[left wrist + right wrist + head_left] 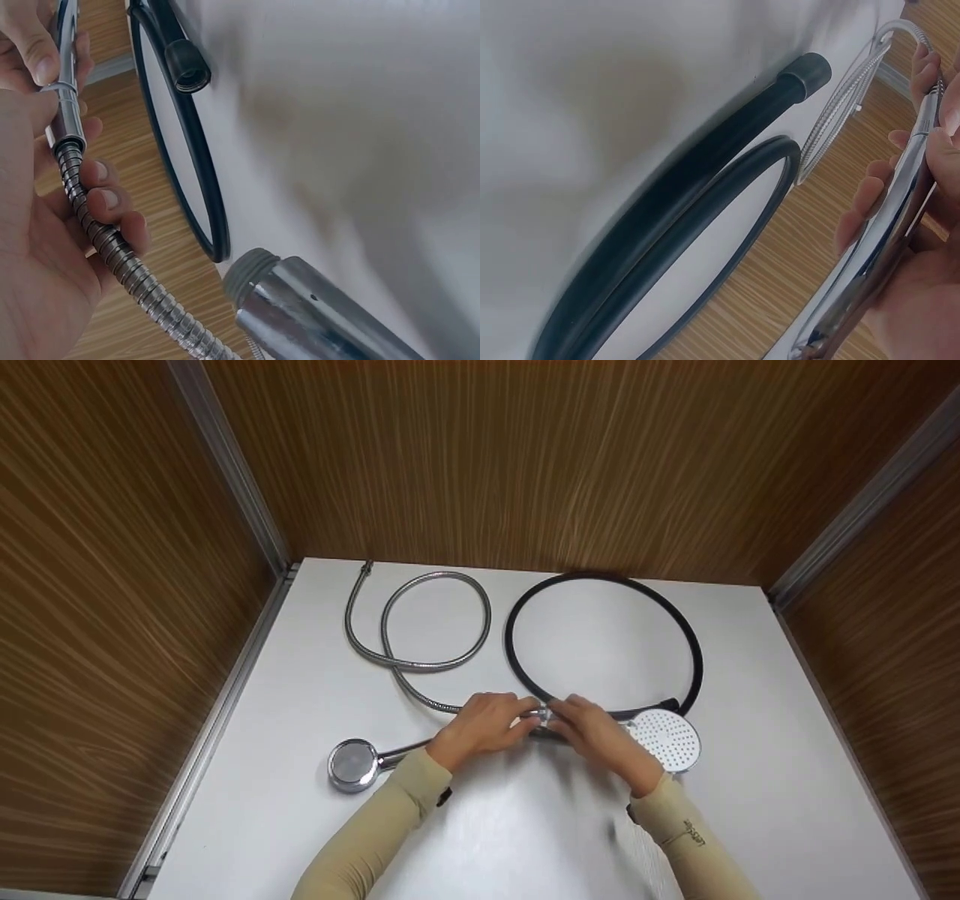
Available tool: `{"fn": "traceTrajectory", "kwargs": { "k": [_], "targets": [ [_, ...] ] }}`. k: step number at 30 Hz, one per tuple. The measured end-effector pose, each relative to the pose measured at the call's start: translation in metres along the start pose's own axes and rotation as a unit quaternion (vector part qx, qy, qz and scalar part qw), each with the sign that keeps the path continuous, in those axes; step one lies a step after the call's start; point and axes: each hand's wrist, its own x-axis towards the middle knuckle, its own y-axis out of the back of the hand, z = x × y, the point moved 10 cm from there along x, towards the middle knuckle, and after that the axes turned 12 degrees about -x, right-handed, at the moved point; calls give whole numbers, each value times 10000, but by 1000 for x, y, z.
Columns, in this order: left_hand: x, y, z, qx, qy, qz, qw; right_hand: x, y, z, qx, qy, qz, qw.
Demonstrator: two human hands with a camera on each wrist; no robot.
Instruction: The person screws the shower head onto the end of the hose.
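Note:
My left hand [486,724] grips the end of a ribbed silver shower hose [124,266], its fingers curled round the chrome connector [69,126]. In my right hand [598,737] is the chrome handle [881,225] of a shower head with a round white face [666,741]. Both hands meet above the table's middle. Connector and handle stand end to end in line, with a thin seam between them in the wrist views; fingers cover part of the joint.
A second shower head [354,765] lies at the left, its threaded handle end [251,276] bare. A black hose [699,660] loops at the back right, one end fitting [810,76] near the hands. The silver hose coils at the back left. Wood-grain panels [480,465] enclose the white table [247,780].

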Motion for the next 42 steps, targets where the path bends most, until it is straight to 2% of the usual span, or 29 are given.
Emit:
{"fn": "traceTrajectory", "kwargs": {
  "k": [12,20,26,38,42],
  "targets": [
    [2,-2,3,203,93,-153,9996,0,2,-5,-196,223,149,9994],
    [4,-6,5,-23,34,-326,9995,-2,2,-9,-332,383,300,9983],
    [5,-5,4,-173,54,-325,9993,-2,3,-13,-355,485,372,9975],
    [7,-6,2,-424,250,-417,9979,-2,0,-12,-470,231,150,9985],
    [7,-5,3,-408,303,-332,9982,-2,-3,-11,-261,190,66,9995]
  ]
}}
